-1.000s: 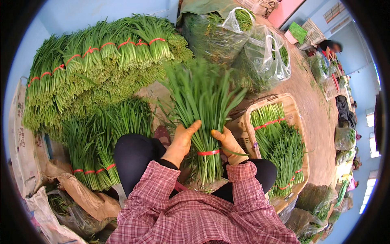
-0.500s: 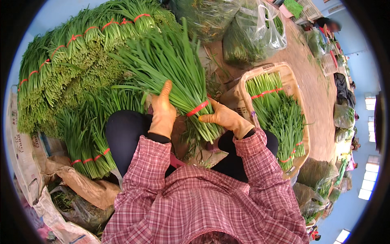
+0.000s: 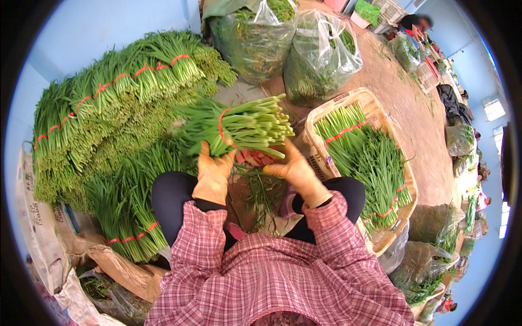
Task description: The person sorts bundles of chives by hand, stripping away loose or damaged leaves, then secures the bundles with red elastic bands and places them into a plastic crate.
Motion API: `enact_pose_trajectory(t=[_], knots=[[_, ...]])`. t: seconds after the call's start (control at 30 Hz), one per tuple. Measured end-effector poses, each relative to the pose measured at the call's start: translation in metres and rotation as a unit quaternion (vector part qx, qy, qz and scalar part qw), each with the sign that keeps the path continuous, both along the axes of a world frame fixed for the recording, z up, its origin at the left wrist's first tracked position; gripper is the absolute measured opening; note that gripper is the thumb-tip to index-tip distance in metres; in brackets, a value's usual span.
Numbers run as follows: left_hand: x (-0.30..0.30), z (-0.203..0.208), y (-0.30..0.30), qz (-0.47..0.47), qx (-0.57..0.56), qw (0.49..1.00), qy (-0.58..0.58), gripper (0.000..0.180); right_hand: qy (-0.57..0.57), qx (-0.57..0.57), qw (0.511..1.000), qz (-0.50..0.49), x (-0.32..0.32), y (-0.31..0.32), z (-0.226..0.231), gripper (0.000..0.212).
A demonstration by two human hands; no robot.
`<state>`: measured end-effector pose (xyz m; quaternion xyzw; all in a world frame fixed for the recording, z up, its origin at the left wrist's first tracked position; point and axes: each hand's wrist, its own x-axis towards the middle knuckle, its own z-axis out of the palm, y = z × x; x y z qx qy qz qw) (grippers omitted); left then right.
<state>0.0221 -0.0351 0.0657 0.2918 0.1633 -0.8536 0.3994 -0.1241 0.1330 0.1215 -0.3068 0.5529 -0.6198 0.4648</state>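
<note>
At far left, white printed sacks (image 3: pixel 38 228) lie crumpled on the floor, with brown paper (image 3: pixel 117 269) beside them. Above these, a large stack of chive bundles (image 3: pixel 109 114) lies against the blue wall, each tied with a red band; 1 smaller row of tied bundles (image 3: pixel 128 217) lies on the floor below it. The left hand (image 3: pixel 213 169) grips the underside of 1 chive bundle (image 3: pixel 239 126), fingers closed around it near its red band (image 3: pixel 221 126). The bundle lies roughly level, cut ends pointing right, held above the person's lap. The right hand (image 3: pixel 296 173) touches the bundle's lower edge near the cut ends; whether its grip is closed cannot be told. Behind, 2 clear plastic bags (image 3: pixel 321 54) stuffed with greens stand upright. To the right, 1 woven basket (image 3: pixel 321 117) holds banded chives laid lengthwise. Further bagged greens (image 3: pixel 429 239) sit at far right.
</note>
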Motion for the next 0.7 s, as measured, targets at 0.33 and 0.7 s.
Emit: enact_pose_trajectory(t=[0.33,0.7], knots=[[-0.017,0.035,0.051,-0.145,0.015,0.989,0.036,0.056,-0.039,-0.209,0.968,-0.133,0.032,-0.059,0.089,0.083],[0.016,0.125,0.031,-0.233,-0.739,0.456,-0.437,0.112,0.051,-0.106,0.99,-0.083,-0.003,-0.022,0.094,0.073]])
